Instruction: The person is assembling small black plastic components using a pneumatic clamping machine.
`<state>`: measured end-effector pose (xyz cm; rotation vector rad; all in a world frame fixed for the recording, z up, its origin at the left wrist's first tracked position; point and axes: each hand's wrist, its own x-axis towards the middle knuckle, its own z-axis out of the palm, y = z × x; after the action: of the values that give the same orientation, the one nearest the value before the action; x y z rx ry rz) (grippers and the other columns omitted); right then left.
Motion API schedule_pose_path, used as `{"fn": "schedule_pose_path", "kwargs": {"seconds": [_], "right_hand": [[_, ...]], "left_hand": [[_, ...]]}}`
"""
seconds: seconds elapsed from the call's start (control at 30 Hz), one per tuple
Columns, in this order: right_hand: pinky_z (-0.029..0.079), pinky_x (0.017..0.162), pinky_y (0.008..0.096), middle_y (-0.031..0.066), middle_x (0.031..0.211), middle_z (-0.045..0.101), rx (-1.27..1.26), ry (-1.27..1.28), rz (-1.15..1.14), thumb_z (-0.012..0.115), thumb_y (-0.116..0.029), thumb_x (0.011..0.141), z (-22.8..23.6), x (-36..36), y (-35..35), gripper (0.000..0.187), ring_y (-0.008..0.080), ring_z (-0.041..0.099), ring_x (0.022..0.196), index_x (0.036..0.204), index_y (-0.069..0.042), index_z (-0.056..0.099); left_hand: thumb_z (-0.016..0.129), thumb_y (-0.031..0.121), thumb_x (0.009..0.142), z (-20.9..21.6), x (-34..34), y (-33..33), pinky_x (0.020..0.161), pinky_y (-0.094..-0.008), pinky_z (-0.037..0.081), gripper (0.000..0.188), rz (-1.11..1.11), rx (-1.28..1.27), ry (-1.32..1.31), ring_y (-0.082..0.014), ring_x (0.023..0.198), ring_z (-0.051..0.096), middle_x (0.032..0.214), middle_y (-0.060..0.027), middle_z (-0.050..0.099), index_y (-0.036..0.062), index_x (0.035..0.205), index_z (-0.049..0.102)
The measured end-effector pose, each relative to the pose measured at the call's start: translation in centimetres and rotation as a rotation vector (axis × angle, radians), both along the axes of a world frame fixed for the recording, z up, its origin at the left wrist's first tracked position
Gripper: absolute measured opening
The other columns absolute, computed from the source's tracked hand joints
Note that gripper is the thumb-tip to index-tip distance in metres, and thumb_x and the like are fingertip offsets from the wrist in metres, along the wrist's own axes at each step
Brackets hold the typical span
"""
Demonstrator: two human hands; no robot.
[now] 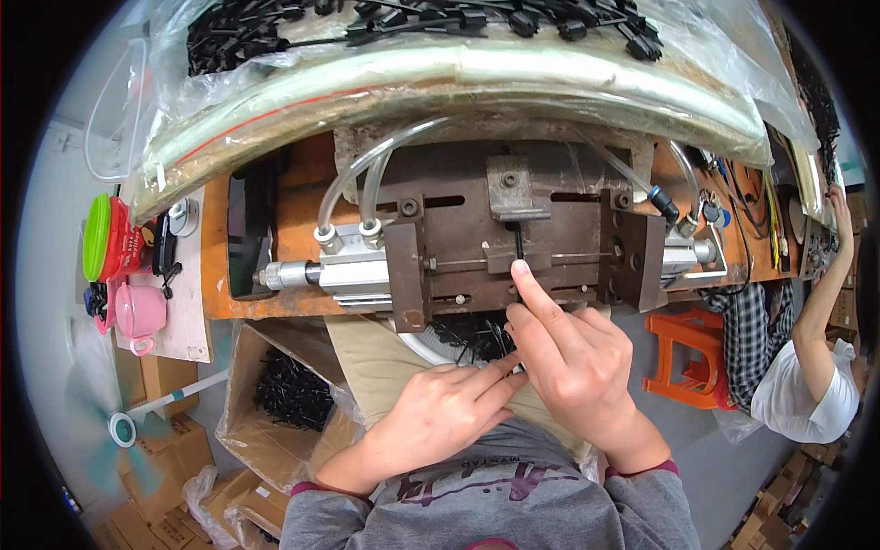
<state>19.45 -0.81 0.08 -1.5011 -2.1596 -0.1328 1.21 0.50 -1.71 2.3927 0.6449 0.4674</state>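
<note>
In front of me is a brown metal fixture (449, 220) with a small steel clamp block (510, 183) at its middle. A thin black plastic stem (519, 240) runs from under that block toward me. My right hand (577, 362) has its index fingertip on the near end of the stem; its thumb and other fingers are curled below. Close beside it, my left hand (435, 408) is held low with its fingers together, their tips almost at the right hand. What the left fingertips hold, if anything, is hidden.
Air cylinders (353, 280) with clear hoses flank the fixture. Black parts fill a tray (440, 69) behind it, a bowl (426, 353) at my lap and a cardboard box (257, 435). A fan (122, 429) stands left; an orange stool (683, 353) and another person (811, 385) are right.
</note>
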Motion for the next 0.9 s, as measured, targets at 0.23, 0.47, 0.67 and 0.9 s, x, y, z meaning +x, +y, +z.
{"fn": "schedule_pose_path", "kwargs": {"seconds": [0.23,0.47,0.67,0.9], "right_hand": [[0.044,0.052,0.0269,0.0138,0.112,0.071,-0.107,0.015,0.042,0.078,-0.01,0.072,2.2,0.5,0.3,0.023,0.0156,0.057,0.054,0.091,-0.002,0.068],[0.049,0.057,0.031,0.007,0.09,0.069,0.204,0.187,0.053,0.077,-0.012,0.075,7.6,3.1,8.7,0.02,0.0228,0.064,0.067,0.091,-0.006,0.066],[0.05,0.066,0.0319,0.0044,0.093,0.071,0.223,-0.011,0.04,0.075,-0.01,0.074,11.6,4.8,17.5,0.026,0.0177,0.064,0.074,0.099,-0.005,0.069],[0.054,0.08,0.0419,0.0125,0.093,0.069,-0.164,-0.315,-0.109,0.074,-0.018,0.066,12.0,3.0,22.5,0.044,0.0314,0.067,0.091,0.107,-0.005,0.065]], "left_hand": [[0.076,0.024,0.078,-0.3,-0.2,0.3,0.069,-0.0351,0.057,0.037,0.014,-0.001,-0.043,-0.0244,0.079,0.069,0.104,-0.0103,0.069,0.0035,0.107,0.067],[0.072,0.027,0.085,-1.2,-1.1,-0.2,0.074,-0.0321,0.057,0.035,0.033,0.0,-0.035,-0.0209,0.082,0.069,0.113,-0.0065,0.07,0.0082,0.114,0.067],[0.069,0.024,0.087,-1.9,-1.3,-0.6,0.076,-0.0332,0.056,0.037,-0.031,-0.002,-0.051,-0.0216,0.086,0.068,0.118,-0.0095,0.067,0.0045,0.118,0.063],[0.07,0.022,0.087,-2.2,-1.4,-0.6,0.075,-0.0335,0.056,0.031,-0.016,-0.005,-0.065,-0.0217,0.086,0.068,0.113,-0.008,0.069,0.0046,0.112,0.065]]}}
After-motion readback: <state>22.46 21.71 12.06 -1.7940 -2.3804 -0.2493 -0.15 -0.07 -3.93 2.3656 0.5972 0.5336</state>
